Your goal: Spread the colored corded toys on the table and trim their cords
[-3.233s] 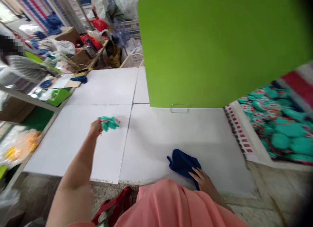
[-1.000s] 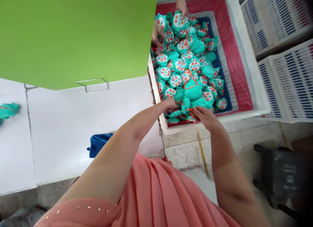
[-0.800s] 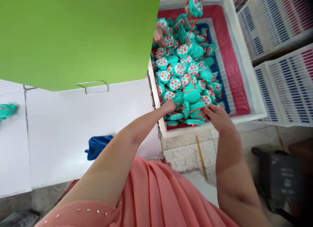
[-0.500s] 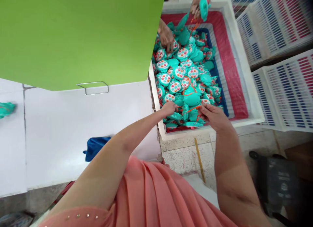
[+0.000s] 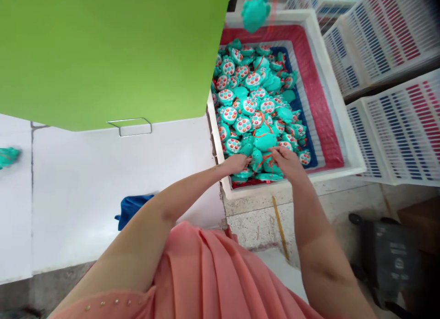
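A white crate holds a heap of teal turtle-shaped toys with white, dotted faces and orange cords. Over the near part of the heap, my left hand is closed at the end of an orange cord. My right hand pinches the same cord a little to the right, beside a teal toy lying back up. The fingertips of both hands are small in view, and the toy tied to this cord cannot be made out.
A large green panel stands over the white table, with a wire handle at its lower edge. A blue cloth and a teal toy lie on the table. White slatted baskets stand at the right.
My hands have come closer together, and the cord between them has gone slack. The other person's hands have left the crate; teal toys now hang blurred at its far edge.
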Available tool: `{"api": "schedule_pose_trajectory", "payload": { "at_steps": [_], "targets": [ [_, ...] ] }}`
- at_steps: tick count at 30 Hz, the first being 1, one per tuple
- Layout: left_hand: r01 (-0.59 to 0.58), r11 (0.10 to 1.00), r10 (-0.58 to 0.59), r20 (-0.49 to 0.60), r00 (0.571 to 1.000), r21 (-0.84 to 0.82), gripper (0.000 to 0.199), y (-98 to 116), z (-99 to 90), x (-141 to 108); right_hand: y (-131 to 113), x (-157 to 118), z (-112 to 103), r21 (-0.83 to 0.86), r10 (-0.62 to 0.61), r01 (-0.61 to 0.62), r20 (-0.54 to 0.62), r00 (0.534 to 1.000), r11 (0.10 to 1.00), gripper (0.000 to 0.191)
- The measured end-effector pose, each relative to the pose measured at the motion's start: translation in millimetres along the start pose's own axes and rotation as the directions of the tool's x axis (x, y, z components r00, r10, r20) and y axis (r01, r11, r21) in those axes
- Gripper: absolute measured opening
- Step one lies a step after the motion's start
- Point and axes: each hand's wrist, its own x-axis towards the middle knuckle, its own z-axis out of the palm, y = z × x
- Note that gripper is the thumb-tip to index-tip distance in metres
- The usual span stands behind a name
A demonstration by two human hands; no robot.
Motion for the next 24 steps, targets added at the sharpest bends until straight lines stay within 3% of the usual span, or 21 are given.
{"api": "schedule_pose_trajectory", "payload": {
  "at_steps": [3, 6, 8, 10, 13, 17, 20, 24],
  "targets": [
    [0.045, 0.999, -0.045, -0.007, 0.999, -0.028, 0.035, 8.4, -12.1, -24.0, -8.3, 19.6, 7.1, -0.266, -0.103, 0.089, -0.041, 0.994, 0.960, 0.035],
    [0.064, 0.967, -0.072, -0.027, 0.997, -0.245, 0.039, 18.1, -27.7, -48.6, -20.6, 38.4, 14.2, -0.559, -0.112, 0.088, -0.008, 0.994, 0.824, 0.047],
    [0.103, 0.901, -0.115, -0.002, 0.993, -0.422, 0.040, 24.9, -40.4, -66.0, -27.3, 49.5, 21.4, -0.697, -0.090, 0.102, 0.054, 0.994, 0.709, 0.050],
    [0.139, 0.796, -0.136, 0.051, 0.989, -0.589, 0.041, 29.4, -55.1, -85.7, -30.1, 58.7, 31.1, -0.741, -0.074, 0.139, 0.120, 0.990, 0.657, 0.045],
    [0.172, 0.651, -0.142, 0.103, 0.984, -0.740, 0.041, 22.9, -78.0, -120.2, -26.8, 67.8, 45.5, -0.703, -0.090, 0.150, 0.122, 0.988, 0.696, 0.029],
    [0.231, 0.555, -0.262, 0.096, 0.960, -0.799, 0.039, -18.7, -95.4, -169.0, -18.1, 73.6, 47.8, -0.586, -0.095, 0.080, 0.005, 0.995, 0.806, 0.024],
    [0.287, 0.513, -0.362, 0.098, 0.927, -0.809, 0.040, -62.6, -89.5, -200.0, -12.0, 71.7, 34.2, -0.407, -0.070, 0.038, -0.064, 0.995, 0.912, 0.024],
    [0.362, 0.464, -0.516, 0.085, 0.852, -0.809, 0.044, -110.6, -64.2, -226.4, -4.8, 51.7, 12.7, -0.071, -0.031, 0.025, -0.088, 0.996, 0.997, 0.030]
  ]
}}
